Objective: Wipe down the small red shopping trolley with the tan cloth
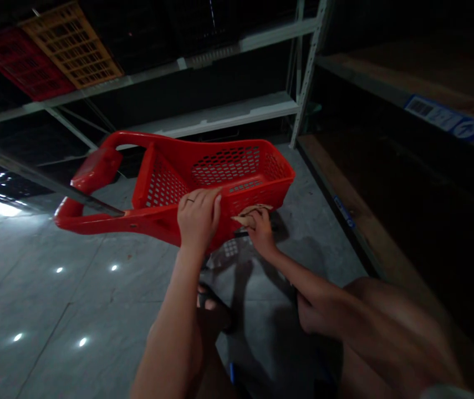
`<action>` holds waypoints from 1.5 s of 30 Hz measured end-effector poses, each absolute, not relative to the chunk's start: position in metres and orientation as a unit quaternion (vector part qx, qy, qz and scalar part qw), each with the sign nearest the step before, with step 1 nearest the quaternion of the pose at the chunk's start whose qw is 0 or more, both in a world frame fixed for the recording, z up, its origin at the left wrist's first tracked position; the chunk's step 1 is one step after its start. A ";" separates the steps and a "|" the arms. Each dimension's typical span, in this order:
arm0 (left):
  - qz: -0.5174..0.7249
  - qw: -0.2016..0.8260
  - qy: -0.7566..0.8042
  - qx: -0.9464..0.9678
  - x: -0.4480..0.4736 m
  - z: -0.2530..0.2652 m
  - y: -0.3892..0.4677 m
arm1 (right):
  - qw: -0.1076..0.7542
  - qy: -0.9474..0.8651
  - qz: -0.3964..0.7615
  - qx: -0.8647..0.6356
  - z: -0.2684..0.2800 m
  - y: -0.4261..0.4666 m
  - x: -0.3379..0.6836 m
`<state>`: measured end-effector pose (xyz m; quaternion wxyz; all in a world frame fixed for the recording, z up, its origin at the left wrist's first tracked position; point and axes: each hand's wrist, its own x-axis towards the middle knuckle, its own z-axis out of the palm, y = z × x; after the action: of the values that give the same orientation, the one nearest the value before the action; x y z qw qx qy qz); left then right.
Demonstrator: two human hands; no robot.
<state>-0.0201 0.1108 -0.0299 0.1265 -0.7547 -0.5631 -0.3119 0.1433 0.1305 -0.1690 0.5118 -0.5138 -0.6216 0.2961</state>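
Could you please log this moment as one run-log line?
left hand: grips rim of red perforated plastic basket | right hand: holds small tan scrap against basket side | basket: tilted above grey floor

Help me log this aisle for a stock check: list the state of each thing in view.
red basket: tilted, nothing visible inside, handle end to the left.
left hand: grip closed over the basket's near rim.
right hand: pinching a small tan scrap against the basket's side.
orange crate: on the upper shelf, beside a red crate.
shelf at right: dark, contents cannot be made out.
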 end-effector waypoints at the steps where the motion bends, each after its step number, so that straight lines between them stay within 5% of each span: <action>1: -0.313 0.155 -0.578 -0.737 -0.032 -0.026 0.105 | 0.520 -0.623 0.298 -0.503 -0.163 0.129 0.139; 8: -0.276 0.221 -0.621 -0.699 -0.060 -0.028 0.089 | 0.624 -0.582 0.173 -0.493 -0.092 0.158 0.128; 18: -0.246 0.236 -0.646 -0.683 -0.053 -0.035 0.098 | 0.518 -0.584 0.330 -0.530 -0.199 0.119 0.069; 27: -0.245 0.243 -0.642 -0.685 -0.044 -0.036 0.098 | 0.652 -0.579 0.208 -0.443 -0.104 0.135 0.089; 35: -0.236 0.261 -0.624 -0.698 -0.039 -0.038 0.094 | 0.458 -0.664 0.387 -0.448 -0.195 0.078 0.063; 45: -0.282 0.313 -0.602 -0.679 -0.030 -0.044 0.094 | 0.520 -0.761 0.215 -0.322 -0.109 0.148 0.124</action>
<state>-0.0305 0.0936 -0.0442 0.3128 -0.6786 -0.6016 -0.2825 0.1238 0.1478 -0.1085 0.5201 -0.3217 -0.7614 0.2149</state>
